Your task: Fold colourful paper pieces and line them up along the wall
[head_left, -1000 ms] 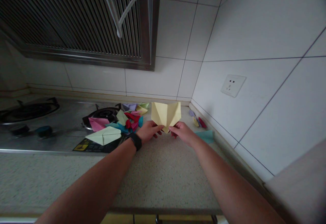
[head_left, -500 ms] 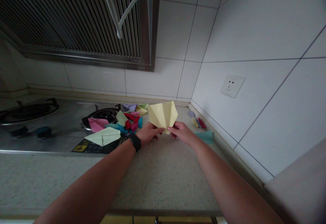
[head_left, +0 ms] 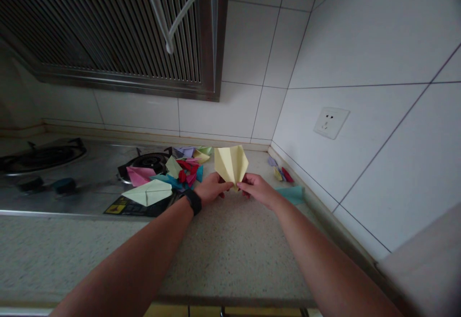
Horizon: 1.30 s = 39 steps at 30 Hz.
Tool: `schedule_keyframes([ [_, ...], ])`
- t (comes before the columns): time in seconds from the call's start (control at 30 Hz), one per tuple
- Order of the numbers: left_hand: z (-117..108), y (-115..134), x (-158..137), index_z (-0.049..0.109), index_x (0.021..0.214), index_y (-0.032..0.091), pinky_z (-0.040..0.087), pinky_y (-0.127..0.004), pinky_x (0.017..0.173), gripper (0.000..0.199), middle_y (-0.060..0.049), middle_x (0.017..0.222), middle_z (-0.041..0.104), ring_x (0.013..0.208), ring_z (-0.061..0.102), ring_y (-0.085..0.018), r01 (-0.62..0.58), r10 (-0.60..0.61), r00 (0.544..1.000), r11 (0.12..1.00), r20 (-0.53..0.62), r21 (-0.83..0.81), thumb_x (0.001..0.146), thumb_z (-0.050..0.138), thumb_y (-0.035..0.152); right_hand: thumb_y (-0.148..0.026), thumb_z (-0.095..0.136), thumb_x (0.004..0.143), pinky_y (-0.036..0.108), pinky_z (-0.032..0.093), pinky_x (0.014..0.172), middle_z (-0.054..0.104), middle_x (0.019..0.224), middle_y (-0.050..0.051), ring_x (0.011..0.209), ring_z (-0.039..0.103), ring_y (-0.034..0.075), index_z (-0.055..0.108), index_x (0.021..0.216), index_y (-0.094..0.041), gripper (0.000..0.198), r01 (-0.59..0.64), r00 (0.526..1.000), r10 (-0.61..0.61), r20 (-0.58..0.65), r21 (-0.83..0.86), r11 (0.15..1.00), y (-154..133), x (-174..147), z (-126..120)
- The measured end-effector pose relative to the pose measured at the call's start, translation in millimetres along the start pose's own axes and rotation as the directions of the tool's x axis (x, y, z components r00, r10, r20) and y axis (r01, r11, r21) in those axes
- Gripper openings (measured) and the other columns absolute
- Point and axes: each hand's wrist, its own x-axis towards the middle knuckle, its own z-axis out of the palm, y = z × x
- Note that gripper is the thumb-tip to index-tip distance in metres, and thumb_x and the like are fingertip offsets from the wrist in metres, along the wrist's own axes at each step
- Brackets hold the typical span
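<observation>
A creased sheet of pale yellow paper (head_left: 231,163) is held up over the counter, fanned wide at the top and gathered narrow at the bottom. My left hand (head_left: 212,188), with a dark watch on its wrist, pinches the lower left of it. On the lower right, my right hand (head_left: 256,188) pinches the same narrow end. Both thumbs lie close together there, and the other fingers are partly hidden behind. Left of my left hand, a pale green paper plane (head_left: 147,192) rests on the stove.
Several folded papers, including a pink one (head_left: 139,176) and a red one (head_left: 188,168), lie on and beside the gas stove (head_left: 97,177). A teal sheet (head_left: 291,194) and small folded pieces (head_left: 287,175) lie near the right wall. A range hood (head_left: 118,29) hangs above.
The yellow paper's upper side edges have drawn inward, so its fan looks narrower. Both hands keep their pinch at its bottom. The view has shifted slightly.
</observation>
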Motion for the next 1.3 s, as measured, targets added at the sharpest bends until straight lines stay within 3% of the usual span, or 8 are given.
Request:
schedule_keyframes([
  [0.33,0.6,-6.3,1.5,0.061,0.097,0.011,0.046,-0.019,0.045,0.028,-0.008,0.084,0.063,0.066,0.057,-0.012,0.023,-0.023,1.0,0.999,-0.006,-0.027,0.08,0.059,0.033,-0.041,0.062,0.078,0.021,0.041,0.048,0.063,0.083,0.005,0.057,0.051,0.01,0.06,0.095,-0.015,0.031,-0.014,0.999,0.014,-0.041,0.017,1.0,0.9,0.1,-0.1],
  [0.67,-4.0,-7.8,4.4,0.061,0.098,0.011,0.047,-0.02,0.048,0.034,-0.009,0.087,0.064,0.069,0.06,-0.014,-0.065,0.063,0.998,0.994,0.03,0.093,0.076,0.063,0.038,-0.04,0.065,0.076,0.024,0.04,0.052,0.062,0.069,0.004,0.058,0.053,0.014,0.064,0.093,-0.014,0.031,0.014,0.996,-0.033,-0.089,-0.207,0.978,-1.4,-0.9,-2.9],
  [0.87,-1.8,-5.6,3.7,0.059,0.1,0.013,0.046,-0.019,0.047,0.034,-0.008,0.086,0.064,0.068,0.06,-0.013,-0.066,0.062,0.997,0.994,0.051,0.087,0.081,0.057,0.04,-0.041,0.062,0.078,0.023,0.04,0.049,0.061,0.068,0.004,0.056,0.052,0.013,0.062,0.089,-0.014,0.029,-0.003,0.995,-0.017,-0.097,-0.196,0.981,1.6,1.2,-1.0],
  [1.1,5.1,-3.7,-2.9,0.062,0.095,0.013,0.043,-0.017,0.045,0.033,-0.007,0.081,0.063,0.065,0.059,-0.013,-0.084,0.06,0.992,0.972,0.111,0.221,0.086,0.047,0.041,-0.031,0.065,0.075,0.023,0.039,0.047,0.059,0.076,0.001,0.054,0.05,0.011,0.053,0.103,-0.017,0.033,0.056,0.992,-0.075,-0.098,-0.179,0.982,-2.0,0.5,0.5],
  [1.3,6.2,1.5,-5.2,0.06,0.101,0.013,0.046,-0.018,0.048,0.035,-0.011,0.097,0.063,0.076,0.061,-0.015,-0.051,0.035,0.981,0.996,0.19,0.077,0.085,0.05,0.043,-0.03,0.066,0.074,0.023,0.041,0.053,0.061,0.084,0.002,0.064,0.055,0.013,0.051,0.103,-0.019,0.034,0.109,0.991,-0.116,-0.063,-0.113,0.988,-5.7,0.5,-2.1],
])
